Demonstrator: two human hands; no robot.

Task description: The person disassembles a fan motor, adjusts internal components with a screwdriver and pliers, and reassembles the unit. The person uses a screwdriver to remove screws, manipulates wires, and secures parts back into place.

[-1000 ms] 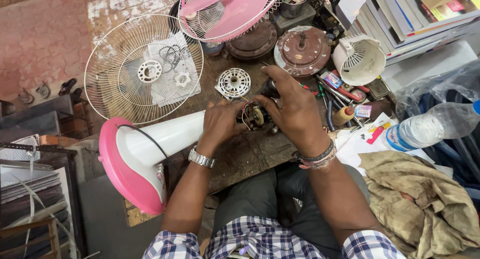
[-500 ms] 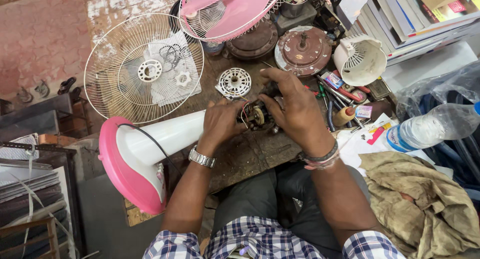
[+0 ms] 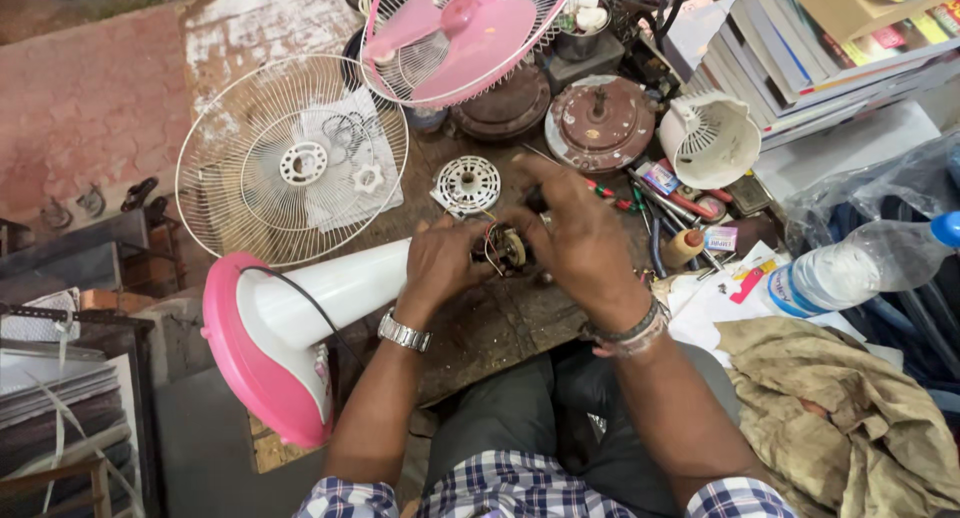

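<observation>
Surroundings: the surface (image 3: 480,328) is crowded. A white fan guard (image 3: 291,161) lies flat at the far left, with a white hub piece (image 3: 367,178) on it. A pink fan head (image 3: 455,33) stands tilted behind it. A small white vented disc (image 3: 467,184) lies just beyond the hands. Two round brown motor housings (image 3: 600,123) sit further back, beside a white ribbed cover (image 3: 712,138). Screwdrivers and small tools (image 3: 660,203) lie right of the hands. A plastic bottle (image 3: 860,263) lies on its side at the far right, above a rumpled khaki cloth (image 3: 850,418). Stacked books (image 3: 830,48) fill the upper right corner.

Obstruction: the right hand covers most of the motor; only its left face shows.

Item in hand: a small fan motor (image 3: 508,248), with copper winding and thin wires, sits at the top of a white column (image 3: 345,288) that lies on the surface. The column's long axis runs left to right, its pink base (image 3: 250,368) hanging over the left edge and the motor end pointing right.

Left hand (image 3: 445,263): fingers curled, gripping the motor's left side. Right hand (image 3: 580,243): fingers bent and closed over the motor from the right and above.
</observation>
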